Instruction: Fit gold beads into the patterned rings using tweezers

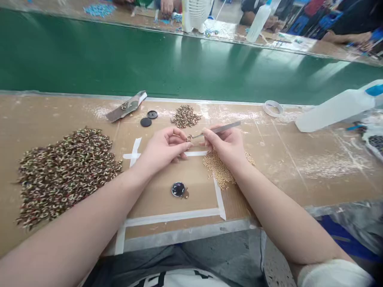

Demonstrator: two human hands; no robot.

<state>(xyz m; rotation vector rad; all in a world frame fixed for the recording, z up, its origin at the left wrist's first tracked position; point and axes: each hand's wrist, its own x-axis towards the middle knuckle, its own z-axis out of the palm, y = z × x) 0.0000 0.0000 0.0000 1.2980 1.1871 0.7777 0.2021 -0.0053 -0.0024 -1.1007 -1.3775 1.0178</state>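
My left hand (167, 146) pinches a small pale-and-brown piece (189, 138) between thumb and forefinger; its exact kind is too small to tell. My right hand (226, 143) is closed around grey metal tweezers (225, 127), whose pointed end reaches the piece. Beneath and beside my right hand lies a heap of tan beads (220, 169). A small round dish of dark liquid (178, 189) sits on the cardboard nearer to me, with a wet spot at its edge. Beyond my hands is a little pile of brown-and-cream pieces (186, 116).
A large heap of curved, multicoloured pieces (68, 171) spreads at the left. Two black round caps (146, 122), a camouflage-patterned strip (127, 107), a tape roll (273, 108) and a lying white bottle (335, 109) line the back. Past a green belt (119, 59), other people's hands work.
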